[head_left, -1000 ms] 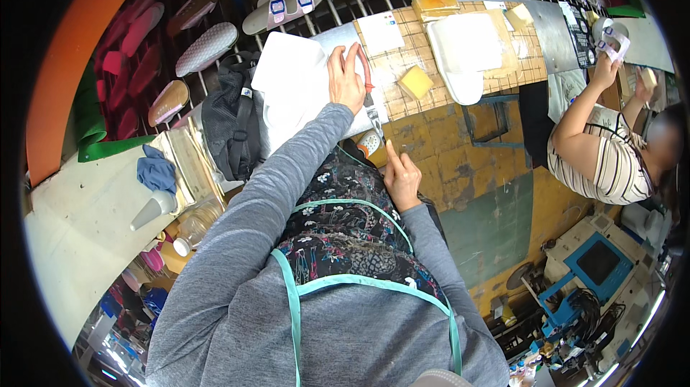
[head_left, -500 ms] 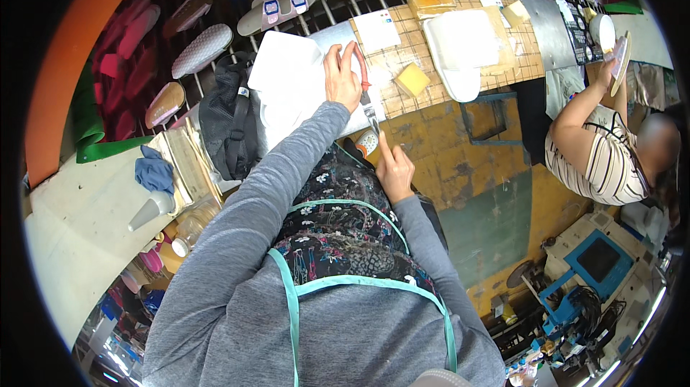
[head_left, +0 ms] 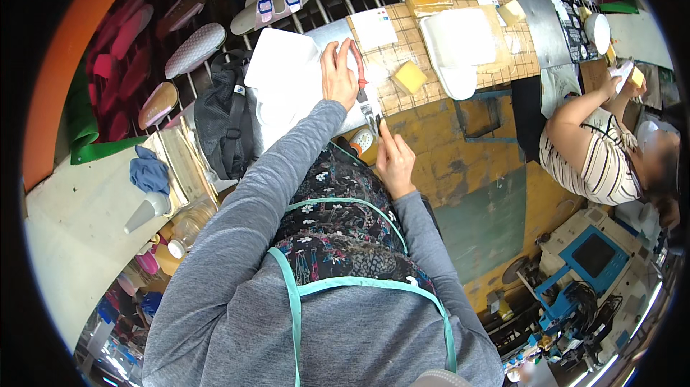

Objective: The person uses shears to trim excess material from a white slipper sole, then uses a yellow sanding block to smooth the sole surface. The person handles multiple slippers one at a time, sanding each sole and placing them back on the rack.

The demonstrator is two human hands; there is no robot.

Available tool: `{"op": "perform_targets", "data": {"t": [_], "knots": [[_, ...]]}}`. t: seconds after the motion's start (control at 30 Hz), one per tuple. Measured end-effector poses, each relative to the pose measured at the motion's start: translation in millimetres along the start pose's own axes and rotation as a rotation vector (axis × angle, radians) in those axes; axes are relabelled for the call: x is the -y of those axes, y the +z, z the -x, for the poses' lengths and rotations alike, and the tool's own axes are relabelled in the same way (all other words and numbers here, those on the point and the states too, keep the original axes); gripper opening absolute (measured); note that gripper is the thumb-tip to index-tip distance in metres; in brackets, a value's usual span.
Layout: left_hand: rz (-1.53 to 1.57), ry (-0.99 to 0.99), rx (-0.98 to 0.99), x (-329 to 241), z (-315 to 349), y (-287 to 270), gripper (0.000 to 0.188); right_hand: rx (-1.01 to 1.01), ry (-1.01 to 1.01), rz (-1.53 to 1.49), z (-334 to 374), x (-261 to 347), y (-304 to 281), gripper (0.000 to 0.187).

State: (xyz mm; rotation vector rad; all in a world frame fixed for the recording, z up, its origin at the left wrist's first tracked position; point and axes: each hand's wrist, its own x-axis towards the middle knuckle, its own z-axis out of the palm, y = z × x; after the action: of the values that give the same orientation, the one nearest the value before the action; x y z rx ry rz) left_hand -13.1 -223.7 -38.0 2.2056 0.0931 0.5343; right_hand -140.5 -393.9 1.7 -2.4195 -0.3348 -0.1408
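Over the bench's front edge, my left hand (head_left: 338, 78) is closed around a tool with a curved red handle (head_left: 359, 63). Its narrow metal end points down toward my body; blades or jaws cannot be made out. My right hand (head_left: 396, 162) is lower, just off the bench edge, fingers bent together by the tool's tip. A small dark thing shows at its fingertips, too small to name. White foam-like boxes (head_left: 282, 63) sit left of my left hand, and a yellow sponge block (head_left: 410, 77) lies to its right.
A white sole-shaped piece (head_left: 456, 76) lies on the gridded board (head_left: 394, 102). Sandals (head_left: 272, 7) hang along a rack behind. A black bag (head_left: 224, 125) is at left. At right, a person in a striped top (head_left: 591, 153) holds a pale piece and a yellow block. Blue-framed equipment (head_left: 595, 254) stands lower right.
My hands keep nearly the same place, with the tool's metal end shifted slightly. The person at right has lowered the sandal-like piece and now holds a yellow block as well.
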Motion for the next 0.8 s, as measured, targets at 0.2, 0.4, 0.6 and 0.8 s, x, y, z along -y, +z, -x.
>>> {"op": "perform_targets", "data": {"t": [0.2, 0.4, 0.6, 0.8], "knots": [[0.020, -0.028, 0.033, 0, 1, -2, 0.075, -0.013, -0.067, 0.019, -39, 4, 18, 0.044], [0.013, -0.015, 0.020, -3, 2, -3, 0.075, 0.010, -0.093, 0.145, -41, 6, 21, 0.047], [0.019, -0.015, 0.018, -4, 1, -4, 0.073, 0.021, -0.125, 0.196, -46, 10, 24, 0.055], [-0.017, -0.015, 0.015, -4, 0, -2, 0.073, -0.031, -0.160, 0.147, -39, 7, 20, 0.056]]}}
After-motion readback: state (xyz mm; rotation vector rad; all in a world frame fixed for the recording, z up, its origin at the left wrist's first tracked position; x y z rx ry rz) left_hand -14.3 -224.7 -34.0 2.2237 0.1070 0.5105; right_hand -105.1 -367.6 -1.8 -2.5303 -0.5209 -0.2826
